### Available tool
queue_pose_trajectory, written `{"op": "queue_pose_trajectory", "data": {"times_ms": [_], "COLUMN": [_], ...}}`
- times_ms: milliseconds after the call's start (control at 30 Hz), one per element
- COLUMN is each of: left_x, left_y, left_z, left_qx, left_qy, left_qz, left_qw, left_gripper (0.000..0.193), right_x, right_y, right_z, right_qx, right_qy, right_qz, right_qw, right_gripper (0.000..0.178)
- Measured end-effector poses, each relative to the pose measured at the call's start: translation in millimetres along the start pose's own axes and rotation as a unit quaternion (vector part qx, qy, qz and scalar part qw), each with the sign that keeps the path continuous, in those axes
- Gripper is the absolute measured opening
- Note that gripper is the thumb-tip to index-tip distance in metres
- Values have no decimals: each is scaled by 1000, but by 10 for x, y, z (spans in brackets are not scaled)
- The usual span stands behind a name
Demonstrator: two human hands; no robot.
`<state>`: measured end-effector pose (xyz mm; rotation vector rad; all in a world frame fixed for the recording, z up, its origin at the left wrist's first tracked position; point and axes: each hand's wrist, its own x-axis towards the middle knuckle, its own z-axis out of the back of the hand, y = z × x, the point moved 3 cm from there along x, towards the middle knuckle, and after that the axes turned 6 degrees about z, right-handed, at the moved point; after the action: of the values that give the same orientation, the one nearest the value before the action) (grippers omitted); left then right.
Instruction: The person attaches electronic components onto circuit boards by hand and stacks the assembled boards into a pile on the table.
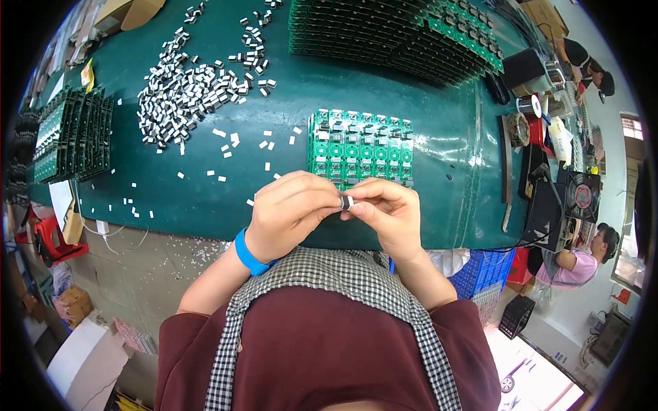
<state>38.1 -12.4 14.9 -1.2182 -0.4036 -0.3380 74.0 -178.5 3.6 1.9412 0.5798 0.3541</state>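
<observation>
Both my hands meet near the front edge of the green table, just in front of a green circuit board panel. Between their fingertips is a small black part with a white face. My left hand pinches it from one side, a blue band around the wrist. On the other side, the thumb and forefinger of my right hand close on the same part. The panel carries rows of small components, and its near edge is partly hidden by my fingers.
A heap of similar black-and-white parts lies at the far left. Small white pieces are scattered nearer. Board stacks stand at the back and left. A fan and spool are at right, two people beyond.
</observation>
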Motion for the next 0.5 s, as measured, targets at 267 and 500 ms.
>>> {"op": "queue_pose_trajectory", "data": {"times_ms": [267, 500], "left_x": [-33, -38], "left_y": [12, 21], "left_z": [-27, -38], "left_qx": [-22, -51], "left_qy": [9, 35], "left_qz": [38, 32], "left_qw": [999, 998], "left_gripper": [16, 16], "right_x": [19, 18], "right_y": [140, 203], "right_z": [-46, -98], "right_qx": [-299, -382], "right_qy": [32, 69], "right_qz": [179, 256], "right_qw": [937, 885], "right_gripper": [22, 23]}}
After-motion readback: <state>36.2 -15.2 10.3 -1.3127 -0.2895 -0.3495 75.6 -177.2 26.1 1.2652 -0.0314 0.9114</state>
